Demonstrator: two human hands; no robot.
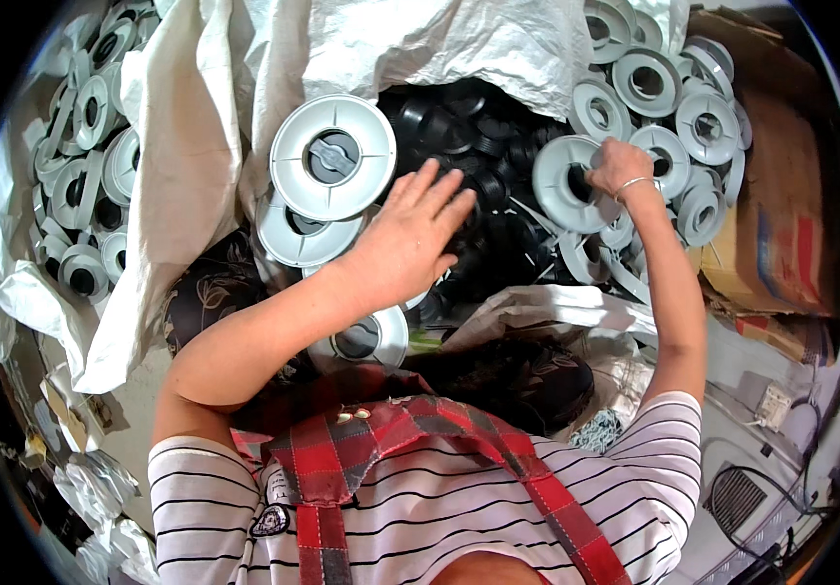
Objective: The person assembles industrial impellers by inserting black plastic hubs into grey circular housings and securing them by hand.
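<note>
My right hand (625,168) is closed at the edge of a round grey plastic flange ring (554,183) with a dark centre hole. This ring is tilted in front of a heap of similar grey rings. My left hand (408,239) is open, its fingers stretched over a pile of black round plastic parts (454,127). Beside it, on the left, lies a large grey disc (288,156) with a dark grey insert in its middle. Below that one, another grey disc (282,239) is partly covered, and a third (389,336) shows under my left forearm.
White woven sacks (342,49) surround the parts. More grey rings fill a sack at the far left (94,112) and the heap at right (646,83). A cardboard box (781,205) stands at the right edge. Cables (810,439) lie on the lower right.
</note>
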